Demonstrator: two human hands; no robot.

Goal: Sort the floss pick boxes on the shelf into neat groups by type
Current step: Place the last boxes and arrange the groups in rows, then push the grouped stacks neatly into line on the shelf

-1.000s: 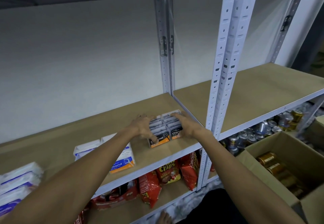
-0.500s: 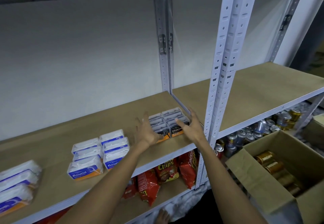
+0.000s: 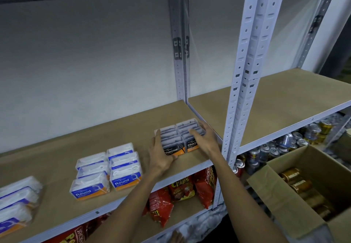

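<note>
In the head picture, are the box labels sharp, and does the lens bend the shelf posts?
Head view: labels on the Charcoal boxes and Round boxes read clearly; the white boxes at the left edge are smeared and stretched; the front post leans, a wide-angle effect; light is soft and dim.

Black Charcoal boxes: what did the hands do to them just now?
Both hands let go of the black Charcoal floss pick boxes, spread open, then returned: left hand against their left side, right hand on their right column. White Round floss pick boxes stayed grouped.
</note>
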